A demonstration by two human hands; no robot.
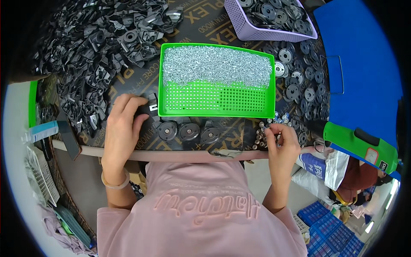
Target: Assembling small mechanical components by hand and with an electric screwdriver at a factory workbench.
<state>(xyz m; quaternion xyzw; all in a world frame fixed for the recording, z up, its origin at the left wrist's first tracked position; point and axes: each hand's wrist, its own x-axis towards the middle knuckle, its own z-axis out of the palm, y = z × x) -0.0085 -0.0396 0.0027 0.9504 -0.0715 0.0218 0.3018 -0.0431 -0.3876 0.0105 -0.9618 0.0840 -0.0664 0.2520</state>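
At left, a large heap of black plastic brackets (128, 40), seemingly unworked. Next, left hand (122, 118) with thumb and fingers parted beside a separate bracket (153, 107) — cannot tell any grip. Then three black discs (188, 132) in a row, apparently part-done, before a green basket (216, 114) of silver rivets (218, 64). At small metal caps (259, 137), right hand (283, 143), fingertips drawn together — contents hidden. Beyond, many loose discs (293, 91), likely remaining too.

Screws (216, 64) lie in the tray (192, 115). Around it sit parts (107, 47) at ten o'clock, a basket (267, 35) at one-thirty, discs (292, 91) at three, small pieces (257, 141) at four-thirty and wheels (189, 132) at seven.
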